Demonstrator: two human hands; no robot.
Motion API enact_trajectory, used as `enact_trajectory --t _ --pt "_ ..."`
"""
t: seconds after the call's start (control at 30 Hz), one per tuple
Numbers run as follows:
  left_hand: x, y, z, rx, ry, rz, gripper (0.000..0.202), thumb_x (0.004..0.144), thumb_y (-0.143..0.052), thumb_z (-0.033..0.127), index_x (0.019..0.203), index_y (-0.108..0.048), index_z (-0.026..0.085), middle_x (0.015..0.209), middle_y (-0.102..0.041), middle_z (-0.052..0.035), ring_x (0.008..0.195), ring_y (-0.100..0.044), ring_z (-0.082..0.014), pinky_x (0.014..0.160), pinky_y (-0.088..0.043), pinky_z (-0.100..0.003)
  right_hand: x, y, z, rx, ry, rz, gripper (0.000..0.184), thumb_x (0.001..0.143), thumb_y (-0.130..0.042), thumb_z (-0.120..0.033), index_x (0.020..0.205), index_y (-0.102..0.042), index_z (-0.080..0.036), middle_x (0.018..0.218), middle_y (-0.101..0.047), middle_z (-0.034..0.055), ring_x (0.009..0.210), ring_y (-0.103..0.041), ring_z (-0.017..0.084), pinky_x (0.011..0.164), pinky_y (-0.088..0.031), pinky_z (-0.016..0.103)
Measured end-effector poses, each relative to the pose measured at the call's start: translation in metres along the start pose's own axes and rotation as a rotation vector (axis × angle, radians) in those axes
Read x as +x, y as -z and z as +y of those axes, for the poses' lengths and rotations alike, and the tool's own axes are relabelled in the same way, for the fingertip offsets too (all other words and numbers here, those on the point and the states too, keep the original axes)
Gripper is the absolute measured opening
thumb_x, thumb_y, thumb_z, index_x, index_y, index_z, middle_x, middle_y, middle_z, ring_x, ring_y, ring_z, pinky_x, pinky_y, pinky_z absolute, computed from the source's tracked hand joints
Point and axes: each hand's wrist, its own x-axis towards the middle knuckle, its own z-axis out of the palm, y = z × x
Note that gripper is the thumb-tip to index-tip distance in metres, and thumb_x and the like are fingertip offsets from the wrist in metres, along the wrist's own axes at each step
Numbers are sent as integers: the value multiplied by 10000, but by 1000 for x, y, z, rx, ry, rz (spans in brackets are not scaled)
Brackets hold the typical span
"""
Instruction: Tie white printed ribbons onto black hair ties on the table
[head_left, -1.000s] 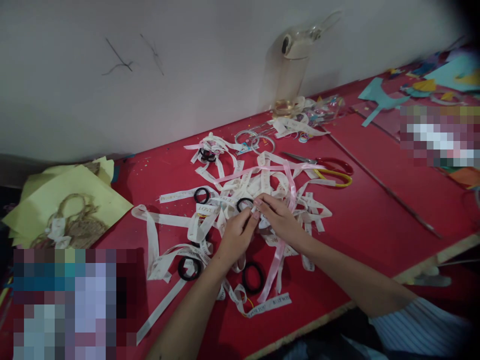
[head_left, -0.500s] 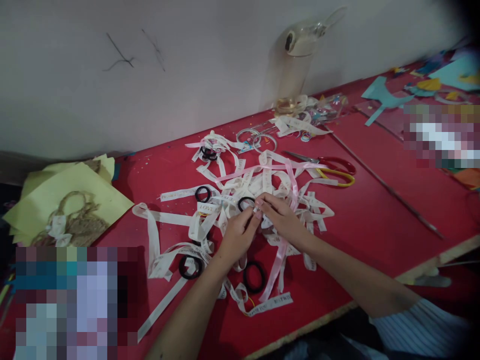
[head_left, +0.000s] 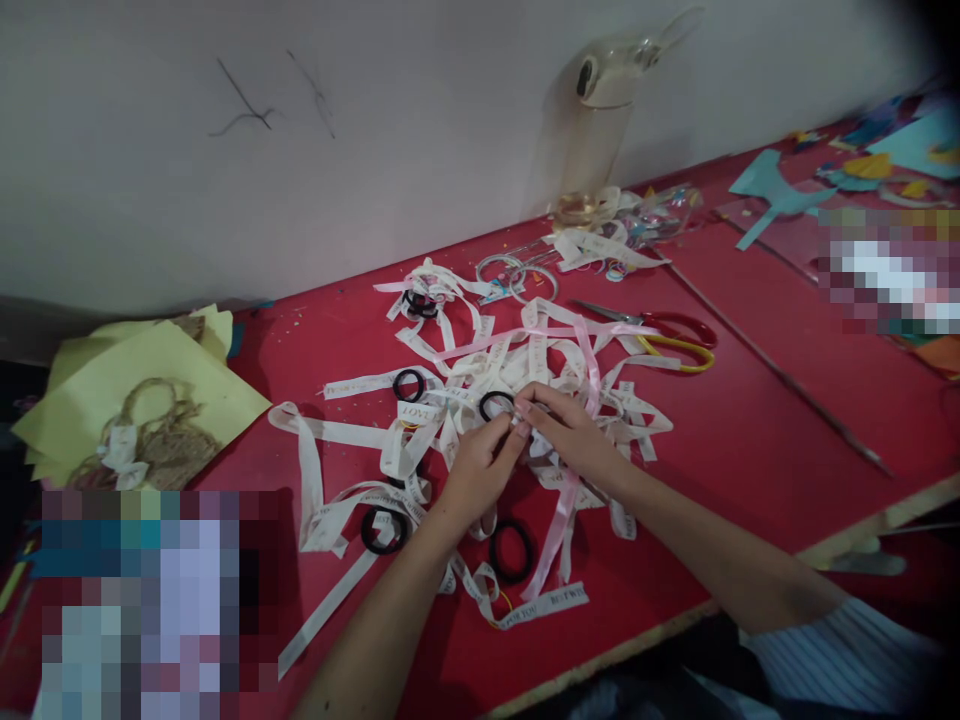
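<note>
A heap of cream printed ribbon strips [head_left: 465, 385] lies on the red table [head_left: 735, 430], with a pink ribbon [head_left: 589, 360] running through it. Several black hair ties [head_left: 409, 384] lie among the strips. My left hand [head_left: 480, 470] and my right hand [head_left: 570, 430] meet over the middle of the heap, fingertips pinched together on a cream ribbon strip beside a black hair tie [head_left: 496, 405]. What exactly sits between the fingertips is small and partly hidden.
Red-and-yellow scissors [head_left: 664, 335] lie right of the heap, a thin stick [head_left: 780, 375] beyond them. A clear bottle [head_left: 592, 130] stands against the wall. Yellow paper [head_left: 142, 400] with a twine piece lies far left. Coloured paper scraps [head_left: 772, 190] lie at the far right.
Both hands stay pinched together at the same spot in the heap. The view has shifted slightly; nothing was visibly picked up or let go.
</note>
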Motion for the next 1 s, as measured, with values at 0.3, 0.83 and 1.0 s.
enact_trajectory --t 0.3,0.83,1.0 --pt "0 1 1 8 6 -18 358 914 -370 439 693 -476 179 612 -500 23 586 -447 -108 588 -356 -227 0 0 1 -3 -9 1 230 897 -449 -400 796 -514 -204 697 -464 -16 665 -436 135 610 -379 246" --pt "1 0 -2 22 -14 -2 359 917 -369 437 690 -472 178 614 -494 28 585 -448 -103 594 -350 -226 -1 0 0 30 -23 -13 191 893 -469 -365 798 -517 -207 694 -449 -30 653 -425 125 611 -354 237" --pt "0 0 -1 6 1 -16 356 913 -377 440 692 -475 178 611 -495 25 573 -438 -102 578 -349 -225 -1 2 -1 31 -15 -28 193 903 -460 -365 803 -510 -208 694 -450 -29 647 -433 122 604 -363 232"
